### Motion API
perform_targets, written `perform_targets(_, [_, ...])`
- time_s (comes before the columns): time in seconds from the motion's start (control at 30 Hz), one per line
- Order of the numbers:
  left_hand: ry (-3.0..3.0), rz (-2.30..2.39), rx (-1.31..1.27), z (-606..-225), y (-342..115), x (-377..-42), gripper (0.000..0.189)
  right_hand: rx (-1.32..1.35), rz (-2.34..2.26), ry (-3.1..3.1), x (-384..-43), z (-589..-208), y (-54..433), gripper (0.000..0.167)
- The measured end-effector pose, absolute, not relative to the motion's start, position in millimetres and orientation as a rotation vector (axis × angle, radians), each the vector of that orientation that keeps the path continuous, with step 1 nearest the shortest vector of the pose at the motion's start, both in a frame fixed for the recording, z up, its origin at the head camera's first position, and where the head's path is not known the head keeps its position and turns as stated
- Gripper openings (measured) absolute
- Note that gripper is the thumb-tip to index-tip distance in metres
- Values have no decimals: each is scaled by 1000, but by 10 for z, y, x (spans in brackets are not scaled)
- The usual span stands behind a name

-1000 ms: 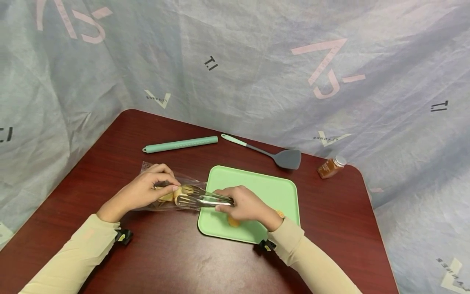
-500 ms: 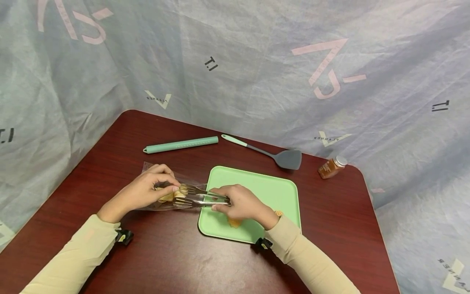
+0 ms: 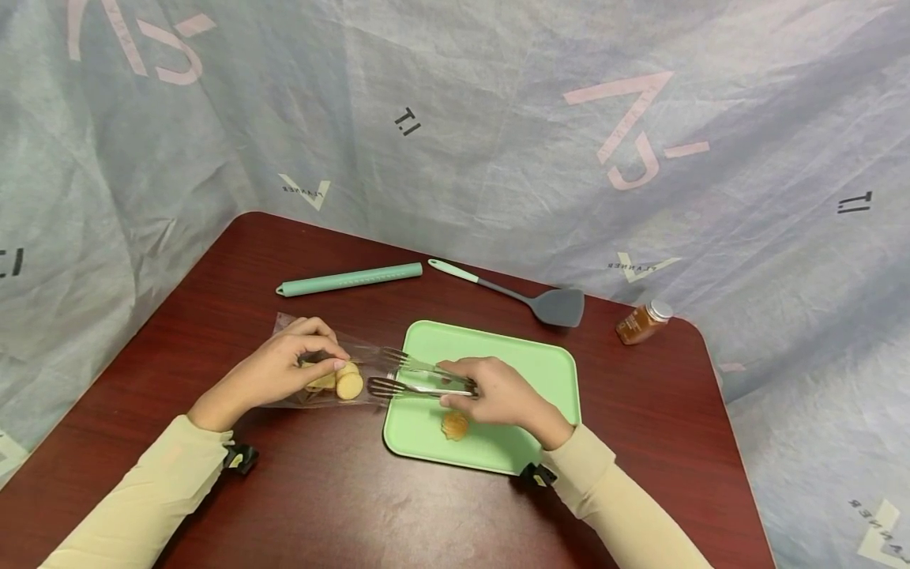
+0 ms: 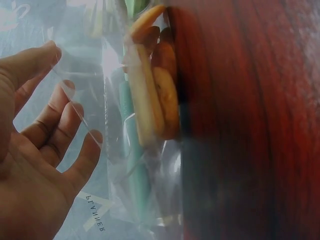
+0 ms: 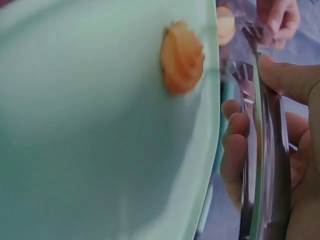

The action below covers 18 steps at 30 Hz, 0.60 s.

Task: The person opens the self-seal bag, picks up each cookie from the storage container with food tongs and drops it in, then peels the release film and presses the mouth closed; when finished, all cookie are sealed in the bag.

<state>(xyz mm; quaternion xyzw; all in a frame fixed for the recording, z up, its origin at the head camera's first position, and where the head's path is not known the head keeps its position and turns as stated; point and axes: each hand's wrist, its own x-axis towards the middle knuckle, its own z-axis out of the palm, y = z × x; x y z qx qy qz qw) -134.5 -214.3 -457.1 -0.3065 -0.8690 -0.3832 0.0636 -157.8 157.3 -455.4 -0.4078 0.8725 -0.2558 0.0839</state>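
Note:
My left hand (image 3: 295, 363) pinches the upper edge of a clear plastic bag (image 3: 366, 353) lying left of the tray. Round, pale yellow cookies (image 3: 349, 384) sit inside it; the left wrist view shows several cookies (image 4: 152, 95) stacked behind the film. My right hand (image 3: 494, 391) grips a pair of metal tongs (image 3: 434, 390) over the left part of a light green tray (image 3: 501, 344). The tongs' slotted heads are apart, point at the bag's mouth, and have nothing between them. One swirled orange-brown cookie (image 5: 182, 60) lies on the tray below the right hand.
Behind the bag lies a green tube-shaped stick (image 3: 348, 280) with a hanging loop. A grey spatula (image 3: 558, 307) with a pale green handle rests at the back of the table. At the back right leans a brown jar (image 3: 640, 324) with a silver lid. A grey curtain surrounds the table.
The tongs first spread around the cookies, then drew back to the right, out over the tray. The front cookie in the bag and the tray's cookie now show more fully. My left hand stays put.

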Motion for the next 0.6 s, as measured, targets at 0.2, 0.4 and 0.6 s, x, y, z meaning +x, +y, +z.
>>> perform_targets(0.2, [-2621,-1173,-928,-4570,-2123,-1343,11,-1107,-831,2669,-1484,-4531,2116,51])
perform_targets(0.4, [-2645,-1165,-915,-4555,-2122,-1334,10,-961,-857,2762,-1327,-4502,2748,51])
perform_targets(0.6, [-2647,-1139,-904,-4553,-2116,-1352,12,-904,-841,2806,-1114,-4504,3273,51])
